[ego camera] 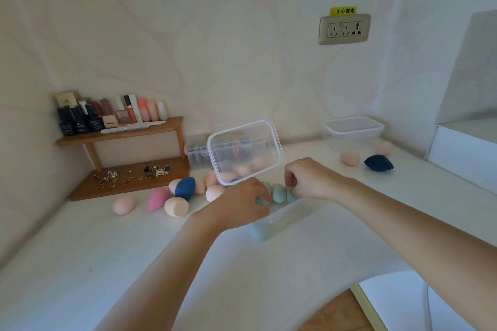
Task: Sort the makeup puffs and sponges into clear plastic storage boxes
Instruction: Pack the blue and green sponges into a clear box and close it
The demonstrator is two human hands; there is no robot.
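My left hand (242, 203) holds a clear lid (244, 152) up by its lower edge, tilted so that I look through it. The fingers are curled, but the grip itself is too blurred to describe further. My right hand (306, 180) is curled too, its fingertips pinching the end sponge (291, 194) of a row of teal sponges (277, 192).

That row stands packed side by side in an open clear box (285, 213) on the worktop (80, 263), just in front of both hands. Another teal sponge shows through the box's near wall.

To the left a loose heap lies on the worktop: a peach sponge (124, 204) on its own, then a pink sponge (157, 197), a dark blue sponge (185, 188), a cut peach sponge (176, 206) and more peach ones behind them, some seen through the lid.

Behind the lid, against the wall, stands a second box (195, 154) holding flat round puffs on edge. Far right at the wall sits a lidded box (352, 129). Near it are two peach sponges (349, 158) and another blue sponge (378, 162).

In the left corner a wooden shelf (121, 135) carries small bottles (80, 121) on top and bits of jewellery (129, 173) below.
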